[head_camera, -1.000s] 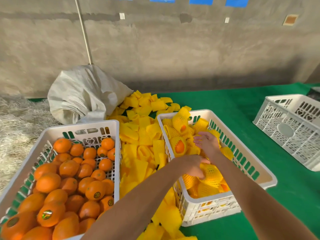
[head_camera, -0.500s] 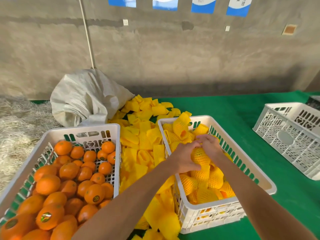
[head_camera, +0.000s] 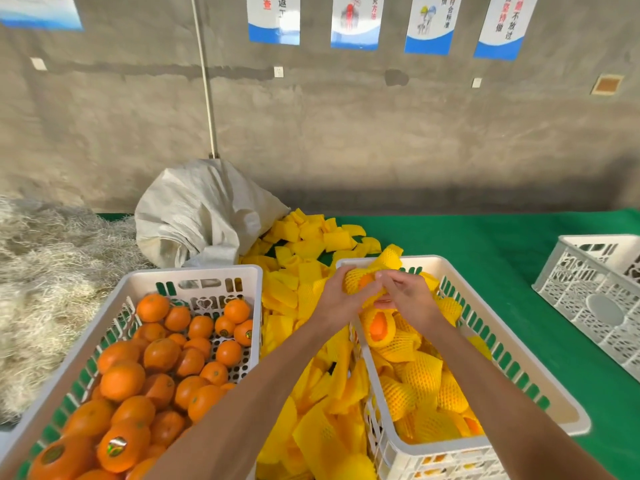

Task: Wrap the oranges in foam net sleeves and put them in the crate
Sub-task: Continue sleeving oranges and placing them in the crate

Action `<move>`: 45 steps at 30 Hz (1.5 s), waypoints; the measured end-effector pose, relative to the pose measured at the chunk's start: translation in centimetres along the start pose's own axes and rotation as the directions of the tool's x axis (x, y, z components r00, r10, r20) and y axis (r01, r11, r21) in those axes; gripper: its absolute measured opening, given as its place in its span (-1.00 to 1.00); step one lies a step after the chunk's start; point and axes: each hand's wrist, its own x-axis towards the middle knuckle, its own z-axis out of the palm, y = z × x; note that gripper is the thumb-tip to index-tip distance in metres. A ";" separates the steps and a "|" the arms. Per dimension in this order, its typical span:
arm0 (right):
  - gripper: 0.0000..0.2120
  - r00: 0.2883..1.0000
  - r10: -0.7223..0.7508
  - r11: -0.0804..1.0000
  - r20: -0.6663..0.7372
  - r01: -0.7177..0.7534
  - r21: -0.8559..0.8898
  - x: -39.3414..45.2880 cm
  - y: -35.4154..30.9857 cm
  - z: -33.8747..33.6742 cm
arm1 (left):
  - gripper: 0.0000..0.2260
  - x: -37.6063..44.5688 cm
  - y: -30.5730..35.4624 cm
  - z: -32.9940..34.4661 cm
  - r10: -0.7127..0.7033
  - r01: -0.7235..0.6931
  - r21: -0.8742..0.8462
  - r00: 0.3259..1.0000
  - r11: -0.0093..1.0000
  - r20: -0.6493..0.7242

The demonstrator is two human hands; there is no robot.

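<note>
Filling the crate of bare oranges at 8 o'clock, loose fruit lies heaped. Empty foam net sleeves pile at 6 o'clock between crates. Left hand and right hand both grip one sleeved orange above the packing crate at 4 o'clock, which holds wrapped oranges. An empty crate sits at 3 o'clock.
</note>
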 end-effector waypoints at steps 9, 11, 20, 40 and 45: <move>-0.82 0.940 -0.278 0.497 0.198 0.317 -0.807 0.3 -2.7 2.4 | -0.59 0.1 -1.0 -2.3 -0.018 0.025 0.036 0.986 0.999 -0.165; -0.81 0.916 -0.357 0.463 0.183 0.343 -0.817 -0.3 -3.1 3.4 | -0.55 0.2 -0.3 -2.3 0.017 0.009 0.111 0.973 0.994 -0.230; -0.56 0.938 -0.251 0.426 0.238 0.328 -0.843 -0.1 -4.1 3.2 | -0.36 -0.1 -0.3 -2.9 0.178 -0.119 0.424 0.979 0.898 -0.102; -0.73 0.980 -0.121 0.348 0.157 0.190 -0.918 -1.1 -5.2 -2.6 | -0.92 1.1 0.3 6.3 0.060 -0.101 0.266 0.986 0.959 0.157; -0.76 0.983 -0.132 0.433 0.124 0.170 -0.885 -1.0 -4.6 -2.5 | -0.83 1.1 0.5 5.1 -0.006 -0.054 0.272 0.976 0.961 0.216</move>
